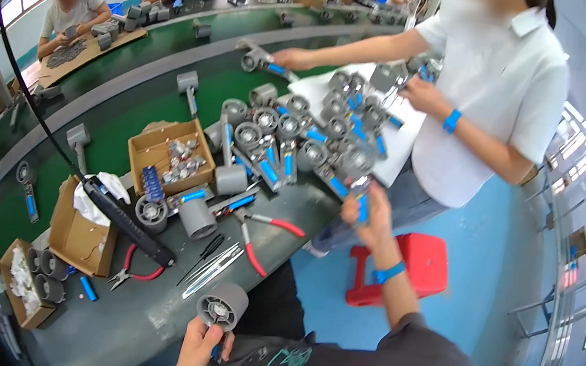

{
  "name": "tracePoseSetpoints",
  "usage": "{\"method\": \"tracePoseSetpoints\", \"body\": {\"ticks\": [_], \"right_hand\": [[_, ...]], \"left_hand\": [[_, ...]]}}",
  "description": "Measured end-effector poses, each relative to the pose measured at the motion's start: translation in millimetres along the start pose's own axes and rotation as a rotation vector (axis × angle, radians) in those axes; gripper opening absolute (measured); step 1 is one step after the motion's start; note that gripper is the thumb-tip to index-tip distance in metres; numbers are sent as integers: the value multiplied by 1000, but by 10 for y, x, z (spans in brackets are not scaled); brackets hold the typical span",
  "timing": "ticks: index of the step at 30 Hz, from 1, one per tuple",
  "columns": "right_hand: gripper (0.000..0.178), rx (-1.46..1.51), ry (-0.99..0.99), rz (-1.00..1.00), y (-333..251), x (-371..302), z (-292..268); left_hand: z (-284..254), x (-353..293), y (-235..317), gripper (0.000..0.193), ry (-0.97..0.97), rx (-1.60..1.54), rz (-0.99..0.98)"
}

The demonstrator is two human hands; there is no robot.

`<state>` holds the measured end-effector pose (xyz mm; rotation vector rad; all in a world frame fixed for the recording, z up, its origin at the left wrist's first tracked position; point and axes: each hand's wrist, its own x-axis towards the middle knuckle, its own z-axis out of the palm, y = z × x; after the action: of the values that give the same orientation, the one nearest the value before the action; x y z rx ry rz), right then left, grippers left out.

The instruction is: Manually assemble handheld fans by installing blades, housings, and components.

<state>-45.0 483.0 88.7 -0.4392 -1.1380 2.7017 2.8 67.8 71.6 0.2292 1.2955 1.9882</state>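
My left hand (196,353) is closed around the lower part of a grey handheld fan (225,304), held at the table's near edge with its round, vaned head up. In my right hand (375,218) is another handheld fan (354,162), its handle showing a blue cell and its grey head blurred against the pile. That pile of similar unfinished fans (287,126), with blue cells in their handles, covers the table beyond. Between my hands on the table lie red-handled pliers (254,249), silver tweezers (213,271) and a thin black screwdriver (211,246).
A cardboard box of small metal parts (137,159) and another box (83,251) stand left, near a black corded tool (125,218) and more pliers (140,255). Across the corner, a co-worker (492,99) handles fans. A green conveyor (150,80) runs behind; a red stool (422,265) stands right.
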Motion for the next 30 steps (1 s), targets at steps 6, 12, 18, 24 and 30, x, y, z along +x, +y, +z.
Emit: {"method": "tracePoseSetpoints", "body": {"ticks": [6,12,18,24,30], "right_hand": [[49,-394,122,-128,-992,901,-720],[54,-704,641,-350,-1418,1792,-1443],[58,-1548,922,-367,-1592,1991,-1890],[51,-1609,1038,-424,-1393,1866,-1435],[33,-1671,969,-982,-1052,1355,-1147]], "left_hand": [[-81,-341,-118,35,307,-261,79],[-1843,-1252,-1158,46,-328,-513,-1],[-1477,-827,-375,32,-437,-661,35],[-1295,-420,-291,25,-340,-648,125],[-906,-404,-235,20,36,-550,219]]}}
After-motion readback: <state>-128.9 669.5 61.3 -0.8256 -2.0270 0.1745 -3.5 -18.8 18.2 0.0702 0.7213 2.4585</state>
